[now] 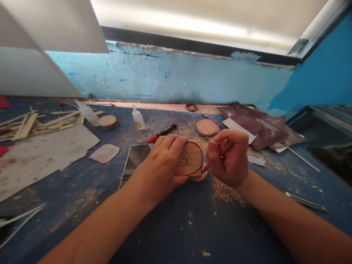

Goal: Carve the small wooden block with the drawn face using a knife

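My left hand [163, 167] grips a wooden slice [192, 159] by its left edge, tilted toward me. Dark lines are drawn on its pale face and a red line runs round its rim. My right hand [229, 159] is closed in a pinch at the slice's right edge. A thin tool with a dark tip [204, 170] sticks out from its fingers and meets the lower right rim; most of it is hidden, so its kind is unclear. Beneath the held slice shows another wooden piece [199, 177]. A phone [136, 161] lies partly behind my left hand.
A red marker [162, 133], a glue bottle [138, 118] and a red-ringed wood slice [207, 127] lie beyond my hands. Wood strips [27, 124] are heaped left, sandpaper sheets [255, 123] right. A metal blade [306, 202] lies near my right forearm, and shavings [225, 192] are scattered about.
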`<state>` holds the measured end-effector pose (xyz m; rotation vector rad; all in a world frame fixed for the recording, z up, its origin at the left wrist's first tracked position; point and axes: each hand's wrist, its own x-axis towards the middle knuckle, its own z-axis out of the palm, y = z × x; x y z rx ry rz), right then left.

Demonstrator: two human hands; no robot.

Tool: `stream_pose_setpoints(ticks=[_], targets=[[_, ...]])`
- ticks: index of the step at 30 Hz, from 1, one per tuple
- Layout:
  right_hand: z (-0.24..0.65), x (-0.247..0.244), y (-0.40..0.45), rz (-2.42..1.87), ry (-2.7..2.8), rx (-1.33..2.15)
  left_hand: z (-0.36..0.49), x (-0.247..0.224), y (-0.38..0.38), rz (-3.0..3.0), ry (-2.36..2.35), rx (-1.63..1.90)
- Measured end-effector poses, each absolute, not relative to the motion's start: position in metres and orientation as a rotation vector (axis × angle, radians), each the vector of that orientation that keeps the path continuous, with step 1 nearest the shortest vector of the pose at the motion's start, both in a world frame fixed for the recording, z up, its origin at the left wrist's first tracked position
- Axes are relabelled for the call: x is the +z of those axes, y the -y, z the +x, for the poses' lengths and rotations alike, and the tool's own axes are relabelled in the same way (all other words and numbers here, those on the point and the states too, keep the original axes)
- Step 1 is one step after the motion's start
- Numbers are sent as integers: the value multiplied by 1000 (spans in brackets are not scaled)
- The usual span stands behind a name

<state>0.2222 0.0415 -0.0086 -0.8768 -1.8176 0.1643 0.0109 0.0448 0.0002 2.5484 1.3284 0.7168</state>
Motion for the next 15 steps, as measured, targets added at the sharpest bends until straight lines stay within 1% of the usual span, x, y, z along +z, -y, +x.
stream_pose_setpoints(ticks=[8,15], targets=[[219,-6,-44,-936,1757,184,12,5,-45,2539,-1320,699],[220,-9,-46,-850,1792,224,12,5,-44,2587,-1285,715]])
